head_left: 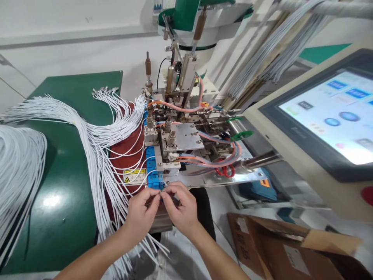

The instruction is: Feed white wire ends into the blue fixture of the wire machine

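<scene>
My left hand (143, 210) and my right hand (181, 206) meet at the front edge of the machine (186, 136), both pinched, fingertips nearly touching. Between them is something tiny with a bit of green, too small to name. Just beyond the fingertips is a blue fixture strip (152, 167), with single white wires running into it from the left. A large bundle of white cables (93, 151) lies to the left of my left hand, its loose ends hanging below the table edge. A yellow warning label (134, 177) sits beside the blue strip.
On the left, a green table (61, 217) bears another coil of white cable (20, 163). A touchscreen (335, 112) leans in from the right. A wire spool (240, 128) is on the machine's right side. Cardboard boxes (271, 249) stand at the lower right.
</scene>
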`<move>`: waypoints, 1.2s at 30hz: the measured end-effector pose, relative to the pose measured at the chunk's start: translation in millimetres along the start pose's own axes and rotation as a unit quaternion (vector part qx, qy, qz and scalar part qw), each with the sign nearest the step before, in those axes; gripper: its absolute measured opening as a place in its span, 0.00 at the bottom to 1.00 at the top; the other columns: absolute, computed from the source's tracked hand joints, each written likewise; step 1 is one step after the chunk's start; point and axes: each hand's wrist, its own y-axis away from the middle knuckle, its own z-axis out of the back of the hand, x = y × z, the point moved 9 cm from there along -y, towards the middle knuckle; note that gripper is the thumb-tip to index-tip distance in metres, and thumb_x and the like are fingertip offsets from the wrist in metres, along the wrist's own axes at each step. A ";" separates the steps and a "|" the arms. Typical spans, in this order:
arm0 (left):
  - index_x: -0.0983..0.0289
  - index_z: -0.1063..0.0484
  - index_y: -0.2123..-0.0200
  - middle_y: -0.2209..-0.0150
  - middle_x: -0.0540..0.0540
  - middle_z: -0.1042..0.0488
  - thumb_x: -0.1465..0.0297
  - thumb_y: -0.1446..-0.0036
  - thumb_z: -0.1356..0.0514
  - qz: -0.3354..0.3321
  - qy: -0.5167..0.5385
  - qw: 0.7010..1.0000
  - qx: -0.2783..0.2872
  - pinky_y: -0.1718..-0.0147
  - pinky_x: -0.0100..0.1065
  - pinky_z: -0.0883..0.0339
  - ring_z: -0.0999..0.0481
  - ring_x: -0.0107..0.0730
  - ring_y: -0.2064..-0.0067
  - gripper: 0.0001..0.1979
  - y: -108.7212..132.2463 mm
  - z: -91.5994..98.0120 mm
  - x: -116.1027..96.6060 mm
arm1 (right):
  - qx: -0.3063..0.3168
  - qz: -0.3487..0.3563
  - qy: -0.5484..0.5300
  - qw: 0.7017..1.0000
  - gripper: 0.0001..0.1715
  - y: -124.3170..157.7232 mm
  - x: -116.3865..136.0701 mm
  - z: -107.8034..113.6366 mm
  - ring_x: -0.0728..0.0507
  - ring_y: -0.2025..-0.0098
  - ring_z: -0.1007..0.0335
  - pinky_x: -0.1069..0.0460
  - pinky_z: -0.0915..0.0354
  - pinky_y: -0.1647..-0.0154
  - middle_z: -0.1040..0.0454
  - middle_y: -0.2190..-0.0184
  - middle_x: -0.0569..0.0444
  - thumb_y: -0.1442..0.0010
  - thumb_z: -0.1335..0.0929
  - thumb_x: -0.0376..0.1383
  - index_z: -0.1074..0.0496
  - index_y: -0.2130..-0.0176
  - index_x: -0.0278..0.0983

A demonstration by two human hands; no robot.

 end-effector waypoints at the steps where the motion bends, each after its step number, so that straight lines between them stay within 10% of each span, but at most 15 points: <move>1: 0.64 0.29 0.68 0.70 0.52 0.26 0.70 0.43 0.47 -0.013 -0.018 1.000 0.007 0.67 0.28 0.34 0.27 0.28 0.69 0.08 -0.1 1.2 -2.0 | 0.025 -0.004 0.003 1.000 0.07 -3.1 0.5 0.3 0.48 0.72 0.34 0.54 0.37 0.71 0.32 0.75 0.54 0.46 0.36 0.30 0.32 0.74 0.37; 9: 0.62 0.27 0.73 0.75 0.49 0.27 0.74 0.45 0.47 -0.112 -0.177 0.964 0.165 0.72 0.26 0.38 0.30 0.26 0.73 0.10 -2.6 -5.3 -25.4 | 0.261 0.045 0.055 0.963 0.07 -9.2 11.8 -14.2 0.49 0.73 0.37 0.55 0.40 0.73 0.33 0.77 0.56 0.47 0.37 0.28 0.32 0.74 0.37; 16: 0.65 0.28 0.69 0.79 0.48 0.30 0.66 0.46 0.44 0.039 0.024 0.999 0.008 0.78 0.24 0.38 0.33 0.23 0.79 0.09 -7.7 10.5 7.5 | 0.027 -0.077 -0.033 0.996 0.11 -1.1 -11.6 -4.0 0.49 0.75 0.37 0.55 0.40 0.74 0.34 0.79 0.56 0.45 0.36 0.32 0.33 0.77 0.36; 30: 0.66 0.30 0.61 0.76 0.49 0.27 0.67 0.46 0.44 0.063 0.089 0.994 0.022 0.77 0.25 0.35 0.30 0.23 0.78 0.11 -5.1 -1.0 15.3 | 0.025 -0.094 -0.042 0.994 0.08 -2.5 -20.7 -2.4 0.50 0.76 0.36 0.55 0.39 0.75 0.31 0.79 0.55 0.47 0.35 0.30 0.30 0.77 0.35; 36: 0.60 0.33 0.57 0.71 0.48 0.25 0.68 0.46 0.44 0.018 -0.078 0.996 0.049 0.70 0.29 0.34 0.28 0.27 0.73 0.12 -9.7 8.9 7.4 | 0.000 -0.016 0.042 0.999 0.07 -1.7 -17.1 5.9 0.47 0.72 0.35 0.52 0.38 0.70 0.31 0.77 0.53 0.47 0.35 0.30 0.31 0.76 0.36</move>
